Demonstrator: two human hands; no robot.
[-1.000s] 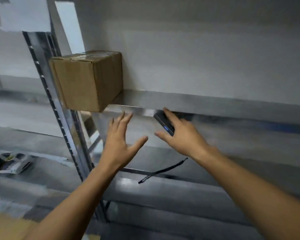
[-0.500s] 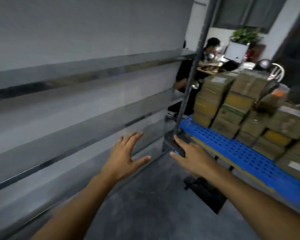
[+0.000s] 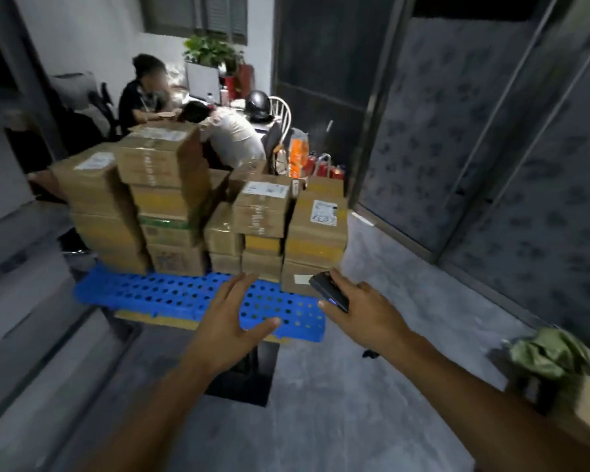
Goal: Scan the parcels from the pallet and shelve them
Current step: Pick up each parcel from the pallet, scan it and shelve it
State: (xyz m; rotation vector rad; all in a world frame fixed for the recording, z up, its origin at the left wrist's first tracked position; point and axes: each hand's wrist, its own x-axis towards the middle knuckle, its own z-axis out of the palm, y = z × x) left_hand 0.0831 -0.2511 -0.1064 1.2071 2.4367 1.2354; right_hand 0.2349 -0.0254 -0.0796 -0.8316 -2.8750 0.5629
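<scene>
Fingers (image 3: 241, 284) of the left hand (image 3: 230, 323) are straight and spread apart, thumb out to the side, holding nothing. The hand hangs palm-down over the near edge of the blue pallet (image 3: 157, 294), free, as I read it, to take a box. The right hand (image 3: 365, 313) is clamped on a small dark scanner (image 3: 329, 291), index finger along its top and thumb at its side where a blue light shows. Its nose points forward at the stack, probably so that it can be fired without a change of grip.

Just past the scanner's nose sits the bottom parcel (image 3: 298, 279) of the right-hand column, a white label on its near face. The parcels (image 3: 171, 229) stand in several columns on the far half of the pallet, and the perforated near half is bare. Several carry labels on top, among them the middle box (image 3: 266, 206), which looks easy to scan and lift first. The tall column (image 3: 160, 158) at the left reaches highest. No parcel is in hand, so I judge this to be the approach to the next one.

Blurred grey shelving (image 3: 24, 260) runs along the left edge. Beyond the stack two people (image 3: 143, 97) sit at a desk, one bent over it, with a potted plant (image 3: 212, 51) and a dark helmet (image 3: 258, 103) behind them.
</scene>
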